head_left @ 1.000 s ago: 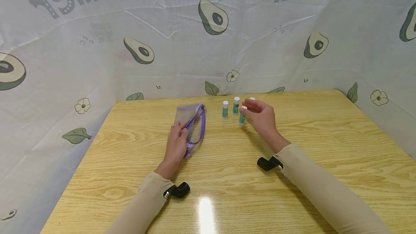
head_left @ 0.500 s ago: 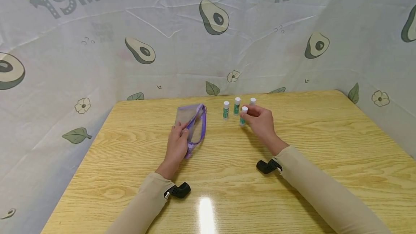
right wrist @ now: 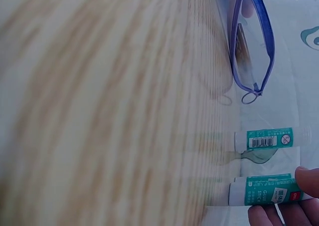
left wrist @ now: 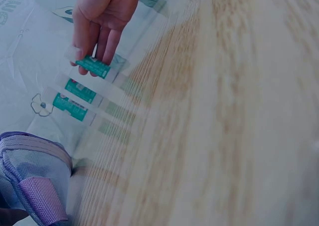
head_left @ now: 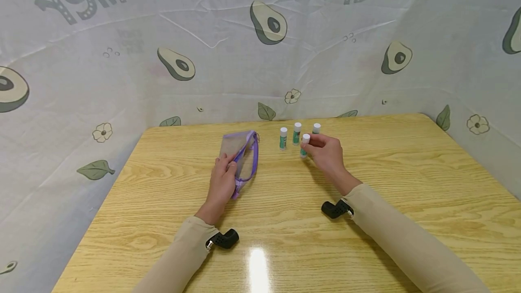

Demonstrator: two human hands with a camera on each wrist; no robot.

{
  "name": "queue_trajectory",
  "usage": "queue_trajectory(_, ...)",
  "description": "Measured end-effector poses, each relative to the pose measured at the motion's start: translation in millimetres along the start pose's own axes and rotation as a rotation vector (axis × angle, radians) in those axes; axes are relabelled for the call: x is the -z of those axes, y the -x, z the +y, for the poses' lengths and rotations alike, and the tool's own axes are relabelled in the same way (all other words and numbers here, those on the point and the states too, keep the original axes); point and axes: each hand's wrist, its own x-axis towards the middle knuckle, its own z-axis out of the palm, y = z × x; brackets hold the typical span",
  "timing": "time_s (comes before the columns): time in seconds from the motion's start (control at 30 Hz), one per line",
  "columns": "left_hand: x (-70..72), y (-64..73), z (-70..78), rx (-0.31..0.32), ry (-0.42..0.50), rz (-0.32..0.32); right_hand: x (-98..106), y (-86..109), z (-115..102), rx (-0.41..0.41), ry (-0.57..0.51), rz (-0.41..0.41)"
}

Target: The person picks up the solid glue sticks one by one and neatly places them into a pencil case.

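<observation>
A purple-trimmed mesh zip pouch [head_left: 255,159] lies on the table in the head view, its mouth gaping toward the right. My left hand [head_left: 222,179] holds its near end, thumb at the opening's edge and fingers over the mesh. To the right, my right hand [head_left: 328,153] pinches a white-capped glue stick [right wrist: 269,191] with a green label between thumb and fingers; it is upright. Three more glue sticks stand close by: one to the left [head_left: 283,139], one behind [head_left: 296,135], and one at the back right [head_left: 316,128], partly hidden by the right hand.
The wooden table [head_left: 277,220] ends at a pale avocado-print cloth [head_left: 228,80] that hangs behind and at both sides. Black wrist mounts [head_left: 224,238] stick out from both beige sleeves. A small metal ring [right wrist: 249,97] hangs at the pouch's zip end.
The right hand's fingers have come down and closed from spread to pinching the nearest glue stick. The left hand and the pouch stay in place.
</observation>
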Motion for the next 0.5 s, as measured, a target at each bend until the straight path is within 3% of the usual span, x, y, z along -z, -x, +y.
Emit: queue_trajectory(0.5,1.0,1.7,0.3,0.007,-0.005,-0.003,1.4,1.0,-8.4,0.004,0.015,0.0)
